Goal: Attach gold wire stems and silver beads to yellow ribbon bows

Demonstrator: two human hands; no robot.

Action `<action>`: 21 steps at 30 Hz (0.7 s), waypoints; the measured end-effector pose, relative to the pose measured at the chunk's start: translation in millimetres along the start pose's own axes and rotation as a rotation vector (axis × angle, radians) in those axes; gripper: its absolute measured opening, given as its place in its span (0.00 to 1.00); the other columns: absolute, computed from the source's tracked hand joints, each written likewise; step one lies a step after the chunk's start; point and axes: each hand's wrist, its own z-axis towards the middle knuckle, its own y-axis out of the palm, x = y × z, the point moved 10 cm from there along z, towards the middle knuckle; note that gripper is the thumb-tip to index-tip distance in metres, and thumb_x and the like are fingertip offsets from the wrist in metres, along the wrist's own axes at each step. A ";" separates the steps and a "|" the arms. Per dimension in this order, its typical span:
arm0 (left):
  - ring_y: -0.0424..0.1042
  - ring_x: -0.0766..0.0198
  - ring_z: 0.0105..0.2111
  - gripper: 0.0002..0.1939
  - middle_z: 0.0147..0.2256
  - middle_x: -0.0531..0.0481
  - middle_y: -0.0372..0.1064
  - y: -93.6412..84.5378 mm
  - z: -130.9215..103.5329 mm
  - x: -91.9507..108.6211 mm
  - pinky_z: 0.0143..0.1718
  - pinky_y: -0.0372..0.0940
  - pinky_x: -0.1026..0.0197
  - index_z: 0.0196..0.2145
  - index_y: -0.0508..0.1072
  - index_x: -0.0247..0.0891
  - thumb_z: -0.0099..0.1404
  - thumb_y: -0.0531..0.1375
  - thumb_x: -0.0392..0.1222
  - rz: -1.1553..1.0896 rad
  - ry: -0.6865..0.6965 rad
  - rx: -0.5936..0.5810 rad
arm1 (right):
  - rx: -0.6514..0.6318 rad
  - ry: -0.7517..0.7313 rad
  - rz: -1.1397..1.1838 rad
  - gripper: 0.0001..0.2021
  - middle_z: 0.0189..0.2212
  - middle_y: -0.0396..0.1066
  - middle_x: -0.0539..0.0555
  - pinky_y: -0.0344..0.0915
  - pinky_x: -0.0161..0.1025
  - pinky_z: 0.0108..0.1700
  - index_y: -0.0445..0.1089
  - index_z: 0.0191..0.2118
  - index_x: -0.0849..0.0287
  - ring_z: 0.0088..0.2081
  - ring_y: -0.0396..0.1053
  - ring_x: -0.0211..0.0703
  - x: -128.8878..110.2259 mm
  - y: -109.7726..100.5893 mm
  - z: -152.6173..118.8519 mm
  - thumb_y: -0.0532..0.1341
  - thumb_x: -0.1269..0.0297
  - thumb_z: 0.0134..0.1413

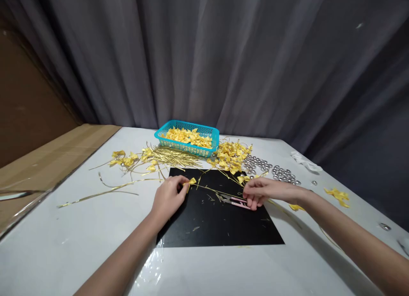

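Note:
My left hand (170, 195) pinches a small yellow bow (191, 181) over the top left part of a black mat (220, 227). A thin gold wire (209, 188) runs from the bow toward my right hand. At the mat's right side, my right hand (257, 191) has its fingers closed round the handle end of pink-handled snips (236, 201). The snips' blades point left. Short gold clippings are scattered on the mat. Another yellow bow (241, 179) lies just beyond my right fingers.
A blue basket (215, 138) of yellow bows stands at the back, with gold wires (175, 156) before it. Yellow bows (231, 155) and silver rings (283, 174) lie to its right. White tissue (306, 161), more bows (338, 196) and cardboard (60, 153) flank the table.

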 end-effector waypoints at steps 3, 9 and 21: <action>0.70 0.56 0.33 0.10 0.31 0.48 0.74 3.5 -0.4 1.4 0.32 0.59 0.59 0.32 0.73 0.41 0.62 0.52 0.41 0.015 0.009 -0.005 | 0.108 0.020 -0.024 0.26 0.32 0.75 0.61 0.68 0.36 0.33 0.67 0.34 0.64 0.32 0.74 0.41 -0.1 -15.2 5.1 0.49 0.43 0.57; 0.69 0.55 0.36 0.07 0.33 0.48 0.71 2.1 -0.5 5.8 0.36 0.60 0.57 0.30 0.71 0.40 0.61 0.53 0.39 0.005 0.046 0.031 | 0.449 -0.119 -0.276 0.15 0.34 0.72 0.56 0.66 0.38 0.36 0.69 0.36 0.64 0.35 0.70 0.41 -58.0 -25.3 64.3 0.57 0.55 0.57; 0.66 0.54 0.38 0.07 0.35 0.45 0.68 -4.8 -2.8 4.3 0.42 0.59 0.54 0.32 0.71 0.38 0.59 0.55 0.43 -0.328 -0.034 0.109 | 0.661 -0.278 -0.253 0.07 0.35 0.68 0.54 0.66 0.41 0.40 0.66 0.39 0.64 0.36 0.67 0.39 -101.0 -13.7 68.7 0.55 0.65 0.60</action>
